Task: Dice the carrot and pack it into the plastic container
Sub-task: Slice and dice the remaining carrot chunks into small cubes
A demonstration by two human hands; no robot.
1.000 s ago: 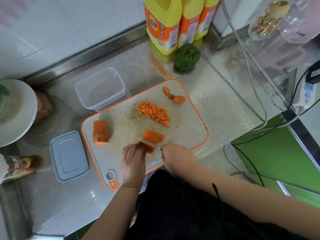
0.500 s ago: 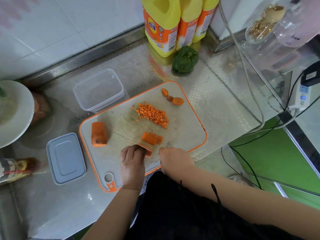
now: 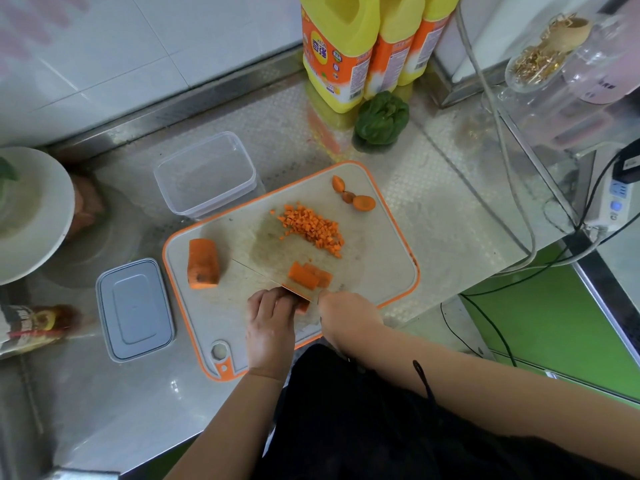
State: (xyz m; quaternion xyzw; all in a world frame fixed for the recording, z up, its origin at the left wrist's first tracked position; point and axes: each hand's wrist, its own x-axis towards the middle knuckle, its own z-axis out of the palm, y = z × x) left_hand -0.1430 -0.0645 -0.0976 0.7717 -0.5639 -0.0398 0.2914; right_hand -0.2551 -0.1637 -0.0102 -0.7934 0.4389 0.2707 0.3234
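Note:
An orange-rimmed cutting board (image 3: 377,261) lies on the steel counter. On it are a pile of diced carrot (image 3: 311,228), a thick carrot chunk (image 3: 202,263) at the left, cut slabs (image 3: 308,275) near the front and carrot ends (image 3: 362,201) at the far right corner. My left hand (image 3: 272,323) holds down a small carrot piece (image 3: 302,306) with curled fingers. My right hand (image 3: 348,315) grips the handle of a knife (image 3: 266,277), whose blade stands edge-down beside my left fingers. The clear plastic container (image 3: 206,174) stands behind the board's left corner.
The container's grey lid (image 3: 135,308) lies left of the board. Yellow bottles (image 3: 341,46) and a green pepper (image 3: 381,119) stand at the back. A white plate (image 3: 31,216) and a sauce bottle (image 3: 31,327) are at the left. Cables (image 3: 519,209) run along the right.
The knife blade has shifted a little along the carrot piece under my left fingers. Both hands stay at the board's front edge; the view moved slightly.

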